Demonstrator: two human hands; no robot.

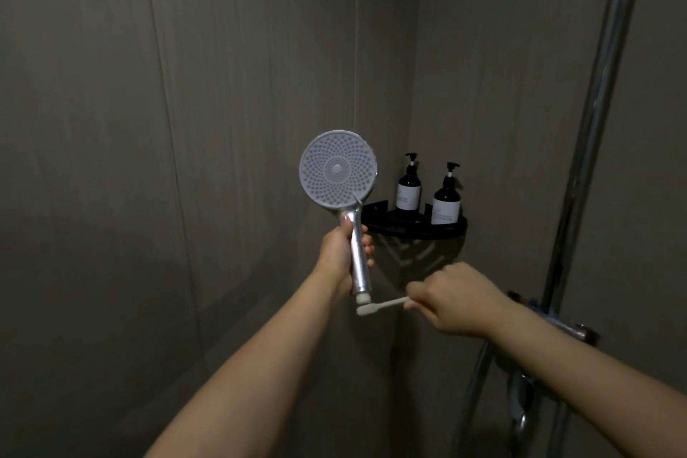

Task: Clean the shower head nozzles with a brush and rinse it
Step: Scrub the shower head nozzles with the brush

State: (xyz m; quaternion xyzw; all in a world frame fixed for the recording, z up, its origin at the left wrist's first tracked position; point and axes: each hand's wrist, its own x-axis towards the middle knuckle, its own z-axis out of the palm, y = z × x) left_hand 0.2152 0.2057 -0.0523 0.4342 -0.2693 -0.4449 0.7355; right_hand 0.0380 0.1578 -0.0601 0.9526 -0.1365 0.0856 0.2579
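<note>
A round shower head (337, 169) with a pale nozzle face turned toward me stands upright on its chrome handle (358, 257). My left hand (340, 253) grips that handle in the middle of the view. No hose is attached at the handle's lower end. My right hand (455, 299) holds a small white brush (379, 307) like a toothbrush, pointing left. Its bristle end sits just below the handle's bottom end, well under the nozzle face.
A black corner shelf (416, 225) carries two dark pump bottles (409, 184) (447, 197) behind the hands. A chrome riser pipe (594, 123) and the mixer valve (572, 327) stand at the right. Grey wall panels surround everything.
</note>
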